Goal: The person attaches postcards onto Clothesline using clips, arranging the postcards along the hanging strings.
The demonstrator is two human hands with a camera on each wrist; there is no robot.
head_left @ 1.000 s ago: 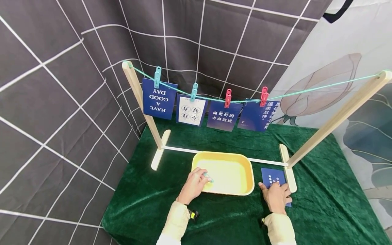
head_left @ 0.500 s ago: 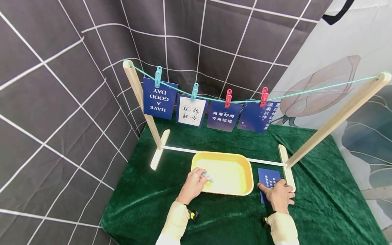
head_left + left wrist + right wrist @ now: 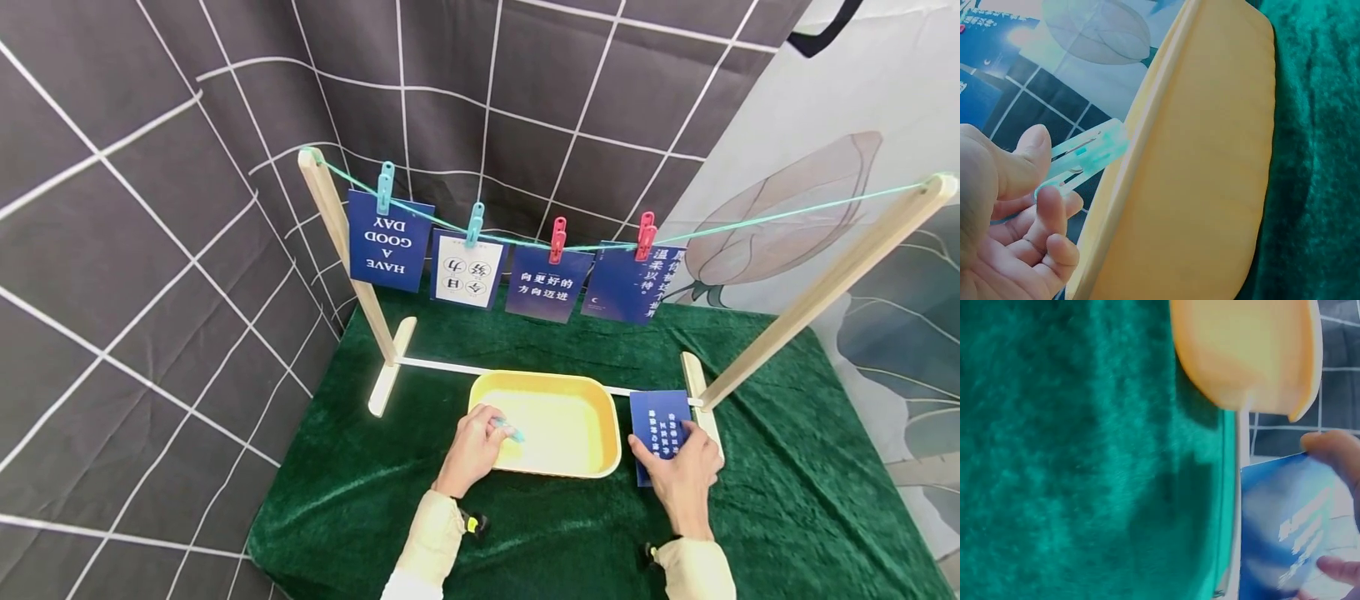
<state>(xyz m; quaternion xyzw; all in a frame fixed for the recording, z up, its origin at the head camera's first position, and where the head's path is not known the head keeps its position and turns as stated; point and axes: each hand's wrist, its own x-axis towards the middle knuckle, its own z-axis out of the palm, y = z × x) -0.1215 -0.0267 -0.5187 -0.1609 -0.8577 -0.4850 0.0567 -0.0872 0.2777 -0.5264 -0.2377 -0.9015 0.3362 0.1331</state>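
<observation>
My left hand point(image 3: 471, 452) pinches a teal clothespin point(image 3: 1090, 155) between thumb and fingers, over the left side of a yellow basin point(image 3: 611, 433). In the left wrist view the clothespin's jaw end points away from the hand, near the basin's rim. Right of the basin, my right hand point(image 3: 684, 477) grips a dark blue card point(image 3: 651, 414) with white writing by its two long edges, thumb on the left and fingers on the right. The right wrist view shows this card point(image 3: 1272, 519) raised off the green cloth.
A wooden frame point(image 3: 832, 292) stands behind, with a green string point(image 3: 780, 217) across its top. Teal and red clothespins hold several cards point(image 3: 549, 287) on the string. The frame's right foot point(image 3: 708, 433) lies beside my right hand. Green velvet point(image 3: 360, 508) covers the table.
My right hand has slid the blue card left across the cloth, taken hold of its edges and lifted it slightly forward. The left hand stays at the basin with the clothespin.
</observation>
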